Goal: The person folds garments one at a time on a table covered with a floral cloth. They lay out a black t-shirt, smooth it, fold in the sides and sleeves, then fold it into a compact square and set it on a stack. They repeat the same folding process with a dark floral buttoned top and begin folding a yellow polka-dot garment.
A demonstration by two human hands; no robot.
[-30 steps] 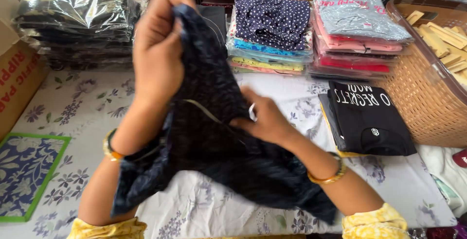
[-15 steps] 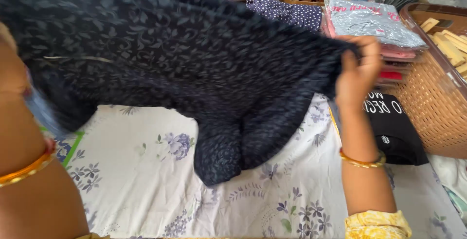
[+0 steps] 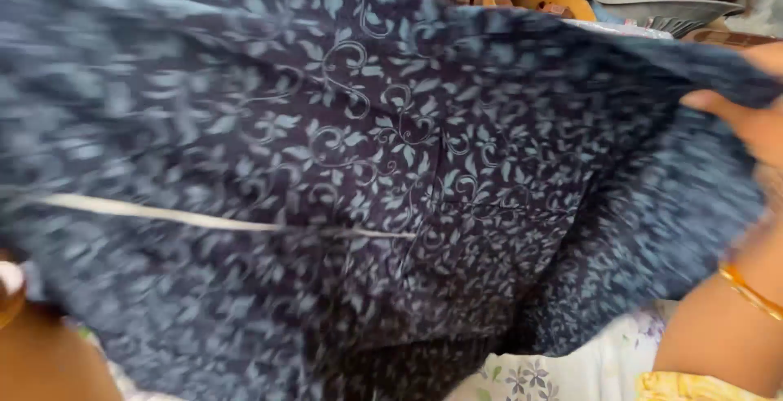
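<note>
Close under the camera, a dark blue leaf-patterned garment [image 3: 367, 189] is spread wide and fills nearly the whole view, blocking almost everything behind it. A thin pale cord [image 3: 204, 220] crosses its left half. At the right edge the right hand [image 3: 746, 115] pinches the cloth's upper corner, a gold bangle [image 3: 750, 291] on its wrist. The left hand is hidden behind the fabric, so its grip cannot be told. Low right, a strip of flowered sheet [image 3: 563, 372] shows. Beyond the top edge, a grey tray [image 3: 652, 11] is partly visible.
</note>
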